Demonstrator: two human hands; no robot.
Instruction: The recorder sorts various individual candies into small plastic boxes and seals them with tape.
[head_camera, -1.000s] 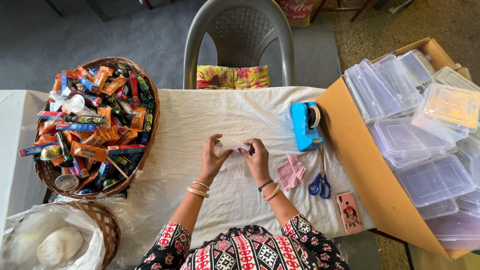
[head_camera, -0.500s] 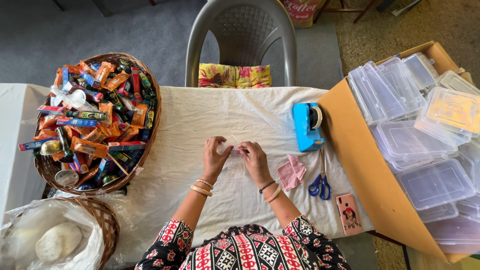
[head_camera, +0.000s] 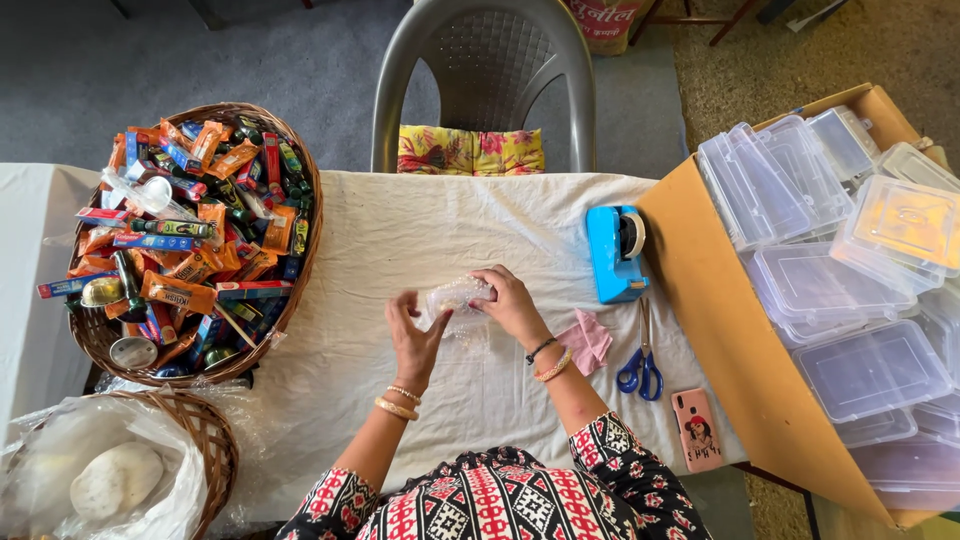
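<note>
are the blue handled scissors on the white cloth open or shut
Shut. The blue-handled scissors lie flat on the white cloth beside the blue tape dispenser, blades together in one line, both handle loops side by side.
</note>
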